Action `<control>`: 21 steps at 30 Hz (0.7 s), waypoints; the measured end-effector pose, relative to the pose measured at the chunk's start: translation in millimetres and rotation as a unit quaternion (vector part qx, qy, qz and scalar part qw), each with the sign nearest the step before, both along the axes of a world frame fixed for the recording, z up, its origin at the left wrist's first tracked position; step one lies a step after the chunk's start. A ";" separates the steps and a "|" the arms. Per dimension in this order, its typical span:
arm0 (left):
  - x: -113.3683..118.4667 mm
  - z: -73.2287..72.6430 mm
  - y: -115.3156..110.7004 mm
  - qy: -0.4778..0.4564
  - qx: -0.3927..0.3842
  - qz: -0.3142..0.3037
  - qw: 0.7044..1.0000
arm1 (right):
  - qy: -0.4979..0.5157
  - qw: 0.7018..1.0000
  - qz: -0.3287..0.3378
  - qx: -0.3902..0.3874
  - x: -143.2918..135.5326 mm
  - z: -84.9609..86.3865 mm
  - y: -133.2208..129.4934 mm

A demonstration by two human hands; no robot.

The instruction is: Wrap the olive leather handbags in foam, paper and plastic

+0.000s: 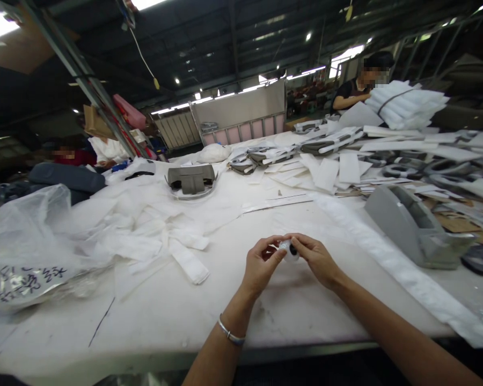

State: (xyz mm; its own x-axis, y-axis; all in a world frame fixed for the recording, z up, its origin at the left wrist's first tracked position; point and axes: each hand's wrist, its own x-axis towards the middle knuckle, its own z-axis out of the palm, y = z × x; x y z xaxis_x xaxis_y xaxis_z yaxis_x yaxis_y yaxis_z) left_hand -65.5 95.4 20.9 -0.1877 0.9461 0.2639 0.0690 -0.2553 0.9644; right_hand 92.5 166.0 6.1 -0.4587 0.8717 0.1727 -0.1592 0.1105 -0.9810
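Note:
Near the middle of the white table (221, 316), both hands meet around a small white roll (291, 251) with a dark centre. My left hand (263, 262), with a silver bangle at its wrist, pinches the roll's left side between thumb and fingers. On the roll's right side, my right hand (316, 257) has its thumb and fingers closed at the dark centre. The roll is held a little above the tabletop, and the fingers partly cover it.
White fabric strips (185, 257) and a clear plastic bag (28, 241) lie left. A grey moulded part (406, 225) stands right, beside a long white strip (386, 262). Behind are a grey-brown piece (191, 179) and stacked parts. A person (346, 96) is at the back right.

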 end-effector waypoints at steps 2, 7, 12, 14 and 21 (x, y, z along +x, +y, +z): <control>-0.2 -0.5 0.4 0.006 0.003 0.000 1.000 | 0.006 1.000 0.019 -0.021 -0.4 -0.6 -0.3; -1.0 -1.4 2.1 0.002 0.006 0.009 1.000 | 0.018 0.998 0.053 -0.020 -2.7 3.1 -2.9; -1.9 -4.9 4.1 -0.005 0.000 0.034 0.999 | -0.001 0.995 0.054 -0.086 -5.3 -0.1 -4.7; -2.3 -7.0 4.6 -0.007 -0.007 0.050 0.999 | 0.025 0.990 0.093 -0.105 -6.5 -2.7 -6.2; -3.2 -7.8 6.8 -0.002 -0.021 0.079 0.997 | 0.009 0.990 0.138 -0.005 -7.7 -8.4 -2.8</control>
